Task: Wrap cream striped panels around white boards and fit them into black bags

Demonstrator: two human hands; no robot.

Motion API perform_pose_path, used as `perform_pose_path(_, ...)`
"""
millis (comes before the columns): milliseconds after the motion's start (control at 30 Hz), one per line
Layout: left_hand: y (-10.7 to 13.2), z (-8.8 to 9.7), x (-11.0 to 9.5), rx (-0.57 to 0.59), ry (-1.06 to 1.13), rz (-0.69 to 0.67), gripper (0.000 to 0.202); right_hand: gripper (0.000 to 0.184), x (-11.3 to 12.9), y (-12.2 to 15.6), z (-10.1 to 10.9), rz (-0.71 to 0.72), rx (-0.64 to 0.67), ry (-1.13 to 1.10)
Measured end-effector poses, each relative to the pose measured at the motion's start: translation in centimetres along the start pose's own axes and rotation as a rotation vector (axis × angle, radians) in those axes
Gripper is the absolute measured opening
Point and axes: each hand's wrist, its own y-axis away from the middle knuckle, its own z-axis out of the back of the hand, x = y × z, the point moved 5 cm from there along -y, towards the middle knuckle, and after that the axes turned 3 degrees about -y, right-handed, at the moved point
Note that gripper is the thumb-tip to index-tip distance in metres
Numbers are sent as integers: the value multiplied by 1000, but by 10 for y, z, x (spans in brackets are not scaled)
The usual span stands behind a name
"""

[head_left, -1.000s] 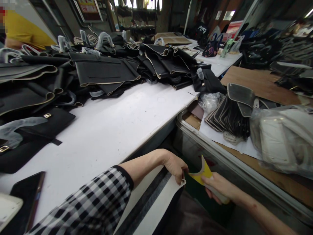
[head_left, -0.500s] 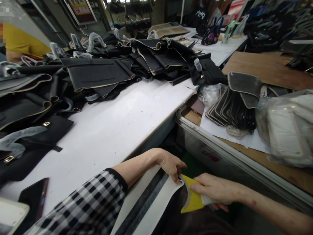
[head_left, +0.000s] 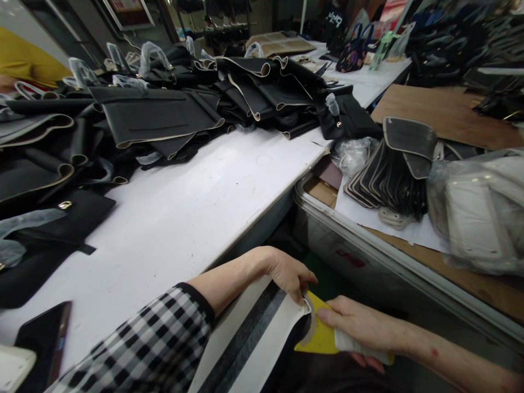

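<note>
My left hand (head_left: 290,275) pinches the upper edge of a pale leather panel (head_left: 266,346) with a dark strip (head_left: 241,344) along it. The panel slopes down toward my lap, at the near edge of the white table. In my right hand (head_left: 362,323) is a flat yellow scraper (head_left: 318,337), gripped between thumb and fingers together with something white, like folded cloth (head_left: 346,344). The scraper's curved edge lies right beside the panel's rim, close to my left fingertips. Whether it touches the panel I cannot tell.
Black leather bag pieces (head_left: 155,117) with plastic-wrapped handles cover the far and left parts of the white table (head_left: 196,218). A phone (head_left: 43,344) lies at lower left. On the right, a bench holds stacked dark flaps (head_left: 388,174) and a plastic-bagged bundle (head_left: 478,213).
The scraper and my right hand have shifted slightly, its lower corner now further left beneath the panel's edge. My left hand keeps its pinch, a touch to the right. The camera view has turned slightly.
</note>
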Motion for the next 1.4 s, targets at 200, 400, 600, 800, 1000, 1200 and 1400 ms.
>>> perform_pose_path(200, 1, 0, -1, -16, -64, -35, 83, 53, -4, -4, -14, -53, -76, -78)
perform_pose_path(400, 4, 2, -2, -40, -163, -79, 79, 54, -4, -8, -29, -80, -208, -126)
perform_pose_path(600, 7, 1, -1, -52, -190, -117, 79, 61, -14, -23, -43, -26, -271, -194)
perform_pose_path(800, 12, 5, -3, -111, -154, -110, 74, 63, -7, -31, -55, 0, -295, -276)
perform_pose_path(1000, 20, 4, -7, -276, -284, 72, 48, 71, 7, -31, -75, 1, -301, -404)
perform_pose_path(1200, 36, -6, -22, -441, -335, 437, 56, 78, 14, -32, -97, -13, -281, -512)
perform_pose_path(1400, 31, -7, -34, -484, -406, 566, 63, 83, 9, -30, -117, -39, -304, -427)
